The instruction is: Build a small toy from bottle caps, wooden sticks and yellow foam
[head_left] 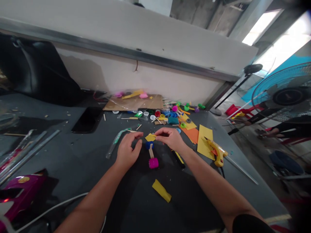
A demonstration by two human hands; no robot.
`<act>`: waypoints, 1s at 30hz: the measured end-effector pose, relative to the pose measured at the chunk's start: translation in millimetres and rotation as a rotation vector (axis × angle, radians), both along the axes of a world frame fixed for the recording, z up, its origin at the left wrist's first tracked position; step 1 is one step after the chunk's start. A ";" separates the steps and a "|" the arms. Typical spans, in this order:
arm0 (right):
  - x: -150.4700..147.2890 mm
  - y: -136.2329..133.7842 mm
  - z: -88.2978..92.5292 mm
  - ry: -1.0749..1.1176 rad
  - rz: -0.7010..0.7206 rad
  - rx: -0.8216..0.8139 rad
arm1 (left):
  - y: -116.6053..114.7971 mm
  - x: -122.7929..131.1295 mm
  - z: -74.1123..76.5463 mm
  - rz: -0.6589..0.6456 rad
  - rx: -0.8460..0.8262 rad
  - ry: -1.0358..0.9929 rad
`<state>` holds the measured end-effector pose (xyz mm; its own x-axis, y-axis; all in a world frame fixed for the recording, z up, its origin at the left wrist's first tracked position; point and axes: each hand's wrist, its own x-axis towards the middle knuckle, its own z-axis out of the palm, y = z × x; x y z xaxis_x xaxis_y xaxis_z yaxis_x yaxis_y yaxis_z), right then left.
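My right hand (171, 139) pinches a small yellow strip at the edge of a yellow paper piece (150, 138). That piece sits at the far end of a small craft figure, touching or just above its blue bottle cap (149, 145). Short wooden sticks (151, 152) join the blue cap to a magenta cap (153, 163) nearer me. To the left of the figure, my left hand (128, 149) is open, thumb and forefinger curved apart with nothing seen between them. A loose strip of yellow paper (161, 191) lies on the table in front of me.
Behind the hands lie several coloured caps (157, 113), a cardboard sheet (133, 103) and orange paper (190, 134). A yellow glue gun (220, 153) rests on yellow paper (202, 142) at right, beside a cutter (179, 158). A phone (87, 119) and magenta device (23, 194) are left.
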<state>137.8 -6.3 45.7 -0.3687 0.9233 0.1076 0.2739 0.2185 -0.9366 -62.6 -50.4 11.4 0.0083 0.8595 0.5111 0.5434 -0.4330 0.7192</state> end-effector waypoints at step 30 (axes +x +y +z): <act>1.5 -14.7 -6.9 -0.105 0.001 0.251 | -6.1 8.4 6.4 -0.029 0.199 0.206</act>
